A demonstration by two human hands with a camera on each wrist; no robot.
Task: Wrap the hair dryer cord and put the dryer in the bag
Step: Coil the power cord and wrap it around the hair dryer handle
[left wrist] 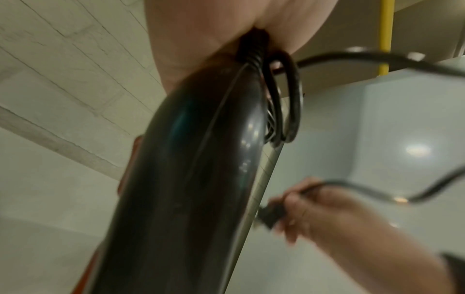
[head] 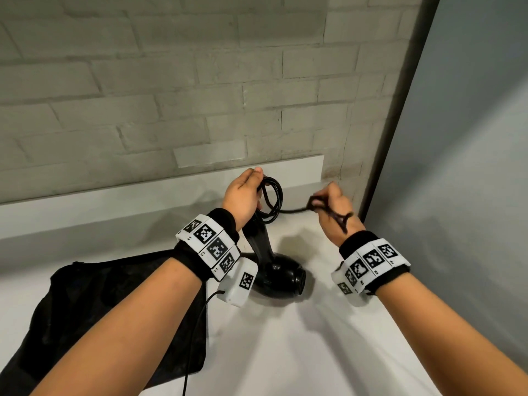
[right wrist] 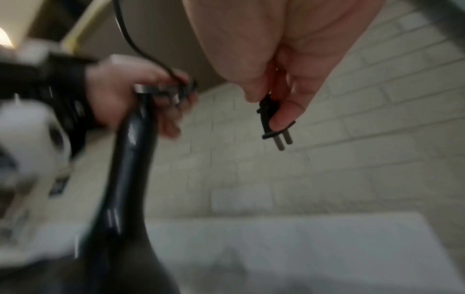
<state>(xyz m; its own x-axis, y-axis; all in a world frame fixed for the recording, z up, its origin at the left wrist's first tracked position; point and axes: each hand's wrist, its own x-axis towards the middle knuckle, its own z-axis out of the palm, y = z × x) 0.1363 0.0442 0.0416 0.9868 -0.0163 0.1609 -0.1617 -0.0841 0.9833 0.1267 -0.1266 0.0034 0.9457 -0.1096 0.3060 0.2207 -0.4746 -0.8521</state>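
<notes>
Two hands up over the white counter [head: 285,338]. Your left hand [head: 243,195] grips the top of the black hair dryer [head: 281,274] handle, fingers curled round it and pinning several loops of the cord [head: 273,200] there. Dryer stands handle-up, body resting on the counter, just right of the black bag [head: 114,310], which lies flat on the counter under your left forearm. Your right hand [head: 334,212] pinches the two-pin plug [right wrist: 273,121] between fingertips, pins pointing down. Cord runs taut from the loops to the right hand. Brick wall [head: 171,81] behind.
</notes>
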